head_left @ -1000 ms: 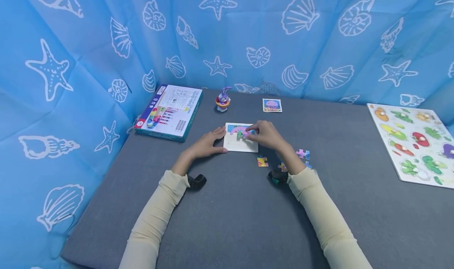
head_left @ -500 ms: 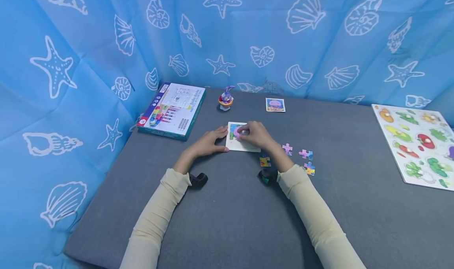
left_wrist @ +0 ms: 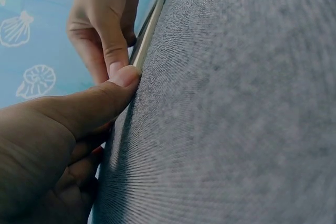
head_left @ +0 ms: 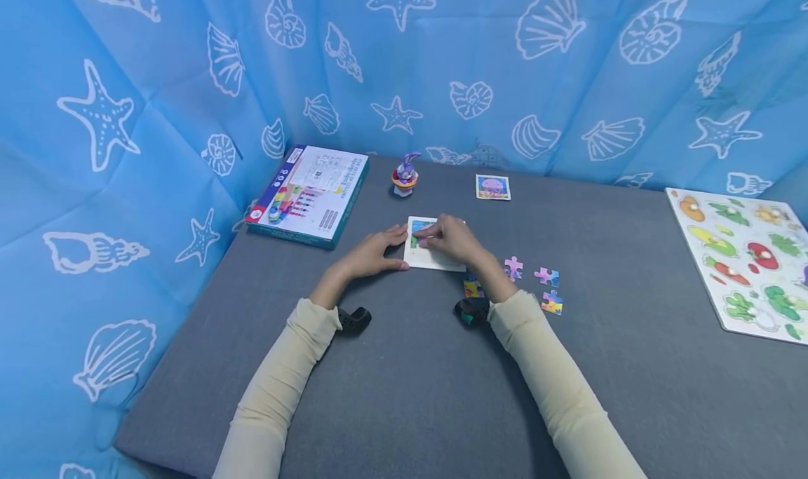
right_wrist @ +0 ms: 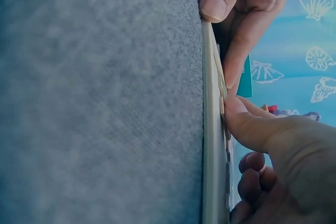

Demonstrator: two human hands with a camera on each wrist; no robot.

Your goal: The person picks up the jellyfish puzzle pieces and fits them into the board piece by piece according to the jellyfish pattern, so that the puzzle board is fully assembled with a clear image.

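Observation:
A small white puzzle board lies on the grey table. My left hand grips its left side, thumb at the near corner and fingers farther up the edge. My right hand reaches over the board and pinches a green-and-blue jigsaw piece at its left part; the fingers hide most of it. In the right wrist view, that piece leans slightly up from the board, by the right thumb. Several loose jigsaw pieces lie to the right, one partly behind the right wrist.
A toy box stands at the back left. Beside it is a purple rabbit figurine. A small octopus picture card lies behind the board. Far right lies a vegetable peg board. A blue shell-patterned curtain hangs behind.
My right hand has moved left over the board with the jigsaw piece and lowered it to the left part. A pink piece beyond the right forearm has come into view. The left hand stays put.

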